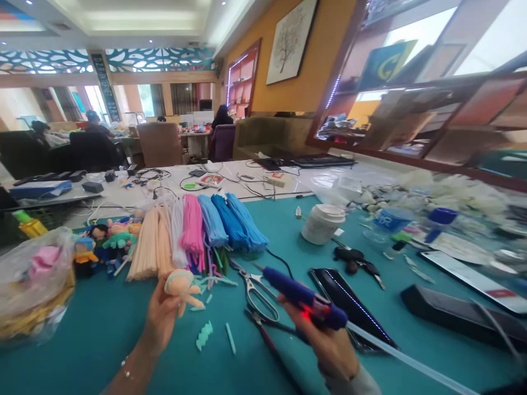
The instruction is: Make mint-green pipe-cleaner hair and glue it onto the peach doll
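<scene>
A small peach doll figure with a pale green band round its head is held up in my left hand, fingers closed on its side. My right hand grips a dark blue glue gun with a red light; its tip points left towards the doll, well apart from it. A long translucent glue stick runs from the gun's back. Below the doll, a wavy mint-green piece and a short mint-green strip lie on the green mat. Scissors lie between my hands.
Bundles of peach, white, pink and blue pipe cleaners lie beyond my hands. Small dolls and a plastic bag stand left. Pliers, a black phone, keys and a white tub are on the right. People sit in the background.
</scene>
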`<state>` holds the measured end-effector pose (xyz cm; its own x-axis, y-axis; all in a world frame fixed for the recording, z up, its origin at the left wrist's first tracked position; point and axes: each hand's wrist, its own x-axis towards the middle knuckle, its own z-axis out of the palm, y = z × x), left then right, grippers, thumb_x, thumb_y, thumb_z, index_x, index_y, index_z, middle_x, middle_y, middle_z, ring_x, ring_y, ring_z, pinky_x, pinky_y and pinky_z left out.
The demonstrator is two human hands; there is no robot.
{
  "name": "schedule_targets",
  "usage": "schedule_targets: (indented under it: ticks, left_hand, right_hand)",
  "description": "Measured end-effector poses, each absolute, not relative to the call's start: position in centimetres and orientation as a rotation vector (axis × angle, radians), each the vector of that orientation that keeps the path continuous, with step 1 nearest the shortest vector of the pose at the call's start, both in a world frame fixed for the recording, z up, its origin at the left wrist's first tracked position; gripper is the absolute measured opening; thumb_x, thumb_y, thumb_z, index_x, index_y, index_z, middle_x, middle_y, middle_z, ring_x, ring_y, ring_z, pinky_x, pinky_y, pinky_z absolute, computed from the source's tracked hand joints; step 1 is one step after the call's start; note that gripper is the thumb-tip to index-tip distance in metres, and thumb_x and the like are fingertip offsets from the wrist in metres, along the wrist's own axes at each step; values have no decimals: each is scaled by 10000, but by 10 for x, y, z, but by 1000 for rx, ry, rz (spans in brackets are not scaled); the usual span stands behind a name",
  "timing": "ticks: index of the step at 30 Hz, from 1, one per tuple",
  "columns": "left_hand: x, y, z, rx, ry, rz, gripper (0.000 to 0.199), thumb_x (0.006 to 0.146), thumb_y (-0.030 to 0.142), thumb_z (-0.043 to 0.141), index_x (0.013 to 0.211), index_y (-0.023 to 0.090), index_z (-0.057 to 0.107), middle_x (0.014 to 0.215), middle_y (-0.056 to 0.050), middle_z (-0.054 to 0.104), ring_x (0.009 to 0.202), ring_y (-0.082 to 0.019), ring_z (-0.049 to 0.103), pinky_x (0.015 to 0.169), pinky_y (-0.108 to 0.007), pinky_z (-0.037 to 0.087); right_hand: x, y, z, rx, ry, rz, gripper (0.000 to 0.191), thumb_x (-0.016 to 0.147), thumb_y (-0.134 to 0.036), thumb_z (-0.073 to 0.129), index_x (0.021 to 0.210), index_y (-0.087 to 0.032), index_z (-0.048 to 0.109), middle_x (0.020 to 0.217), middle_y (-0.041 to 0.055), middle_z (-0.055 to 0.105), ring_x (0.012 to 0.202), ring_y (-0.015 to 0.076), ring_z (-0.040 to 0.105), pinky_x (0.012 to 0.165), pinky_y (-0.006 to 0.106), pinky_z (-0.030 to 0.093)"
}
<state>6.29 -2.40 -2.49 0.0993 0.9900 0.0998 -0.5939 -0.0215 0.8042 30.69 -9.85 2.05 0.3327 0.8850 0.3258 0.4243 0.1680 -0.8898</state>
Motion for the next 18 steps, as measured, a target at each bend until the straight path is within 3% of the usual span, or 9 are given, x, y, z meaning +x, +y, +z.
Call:
schedule_targets:
  ticks: [3,11,18]
  left_hand:
    - [62,-25,-24,817,651,1392,383,665,240,723,1038,187,659,913,-93,734,807,-309,719,463,-245,451]
    - [56,-19,-26,832,678,1363,377,657,249,750,1017,174,665,920,-101,738,792,-296,720,435,-227,442]
    - [57,-18,-24,836,705,1377,445,658,264,738,1084,176,642,840,-84,733,756,-291,721,427,-230,448]
  right_hand:
    - [339,-96,14,-1602,-1184,358,395,773,-558,542,893,-196,644,773,74,703,700,242,660,634,331,553]
    - [384,-59,-11,-1939,-1167,198,265,698,-459,580,621,-206,589,559,51,630,568,247,617,550,350,498]
    - [391,-40,-28,-2078,-1254,254,228,702,-419,629,734,-200,686,648,67,715,702,290,688,610,327,508]
